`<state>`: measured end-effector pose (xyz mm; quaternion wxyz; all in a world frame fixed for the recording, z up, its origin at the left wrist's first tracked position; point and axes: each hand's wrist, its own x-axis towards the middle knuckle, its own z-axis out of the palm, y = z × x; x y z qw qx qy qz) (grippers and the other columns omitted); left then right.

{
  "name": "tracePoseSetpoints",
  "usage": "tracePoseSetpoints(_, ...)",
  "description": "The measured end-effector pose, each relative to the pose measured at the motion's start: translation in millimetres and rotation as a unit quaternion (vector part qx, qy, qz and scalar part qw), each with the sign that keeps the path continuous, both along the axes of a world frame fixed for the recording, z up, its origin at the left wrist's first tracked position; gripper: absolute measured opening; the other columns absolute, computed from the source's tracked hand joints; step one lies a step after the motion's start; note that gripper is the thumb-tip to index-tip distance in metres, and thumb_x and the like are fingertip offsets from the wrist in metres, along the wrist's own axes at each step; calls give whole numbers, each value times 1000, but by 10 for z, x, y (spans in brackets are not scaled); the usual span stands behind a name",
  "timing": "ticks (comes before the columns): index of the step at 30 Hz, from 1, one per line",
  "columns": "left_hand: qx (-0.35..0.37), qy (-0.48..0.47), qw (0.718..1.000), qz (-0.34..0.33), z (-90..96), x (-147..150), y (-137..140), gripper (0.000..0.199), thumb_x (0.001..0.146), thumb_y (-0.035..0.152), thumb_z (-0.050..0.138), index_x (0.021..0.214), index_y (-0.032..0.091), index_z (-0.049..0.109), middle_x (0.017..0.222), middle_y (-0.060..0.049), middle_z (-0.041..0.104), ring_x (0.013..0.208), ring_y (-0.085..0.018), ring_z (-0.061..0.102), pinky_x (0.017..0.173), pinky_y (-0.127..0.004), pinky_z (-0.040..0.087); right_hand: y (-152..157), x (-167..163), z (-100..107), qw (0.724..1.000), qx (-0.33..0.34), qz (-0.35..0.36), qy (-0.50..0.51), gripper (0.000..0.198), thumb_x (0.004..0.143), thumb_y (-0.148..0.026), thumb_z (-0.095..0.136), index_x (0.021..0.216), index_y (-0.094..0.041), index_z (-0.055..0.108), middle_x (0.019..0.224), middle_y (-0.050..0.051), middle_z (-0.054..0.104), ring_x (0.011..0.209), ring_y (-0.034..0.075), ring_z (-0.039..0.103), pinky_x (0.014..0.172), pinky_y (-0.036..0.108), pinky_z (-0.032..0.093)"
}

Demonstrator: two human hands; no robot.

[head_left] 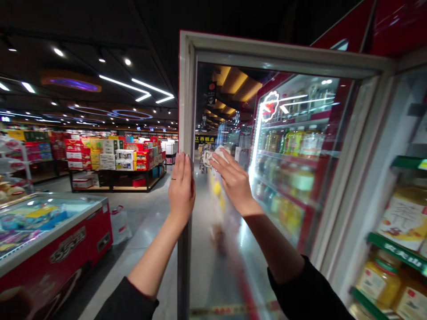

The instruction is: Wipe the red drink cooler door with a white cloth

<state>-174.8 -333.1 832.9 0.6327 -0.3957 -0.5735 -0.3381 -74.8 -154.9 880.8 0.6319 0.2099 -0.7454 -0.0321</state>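
My left hand (182, 191) lies against the outer edge of an open glass fridge door (187, 106). Its fingers are stretched upward and close together, and I cannot see the thumb clearly. My right hand (233, 180) presses a crumpled white cloth (218, 153) against the inner side of the door's glass. The cloth shows around and above the fingertips, near the frame side of the pane. Reflections of lit bottle shelves and the aisle show in the glass.
Right of the door, fridge shelves hold juice bottles (376, 275) behind green price strips (395, 249). At left stands a red chest freezer (83, 249) with a white plastic bag (119, 224) beside it. Stacked boxes (125, 158) sit on a low display rack farther back.
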Motion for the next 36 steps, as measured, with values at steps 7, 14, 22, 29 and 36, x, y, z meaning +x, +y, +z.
tracePoseSetpoints(7,-198,137,969,49,-205,280,0,66,113,4,40,178,15,32,165,-14,56,160,-21,45,142,-33,29,365,144,-8,998,-50,-4,37,62,105,2,45,150,-31,72,151,1,74,157,25,56,133,49,52)
tracePoseSetpoints(14,-165,129,976,51,-148,378,236,75,108,-1,40,180,8,21,163,-18,57,162,-23,42,141,-37,33,367,108,108,999,-23,6,38,56,106,0,49,145,-30,76,150,1,75,156,24,57,130,46,55)
tracePoseSetpoints(22,-268,161,950,3,-100,414,214,69,105,9,51,173,9,38,161,-15,64,158,-20,53,140,-34,32,770,426,-52,999,-41,-9,32,52,108,-4,49,144,-29,77,149,2,76,155,25,58,129,49,56)
tracePoseSetpoints(29,-288,147,946,27,-99,338,243,66,109,18,52,173,9,38,163,-15,62,156,-23,57,137,-38,39,739,314,-50,996,-89,-5,15,56,105,0,48,141,-30,79,149,2,76,157,25,55,133,51,52)
tracePoseSetpoints(36,-287,137,948,12,-128,179,296,77,110,21,54,181,14,22,167,-14,58,159,-24,52,137,-40,40,1057,502,-96,997,-76,-25,0,54,106,-1,49,142,-30,78,149,1,76,156,24,57,132,51,54)
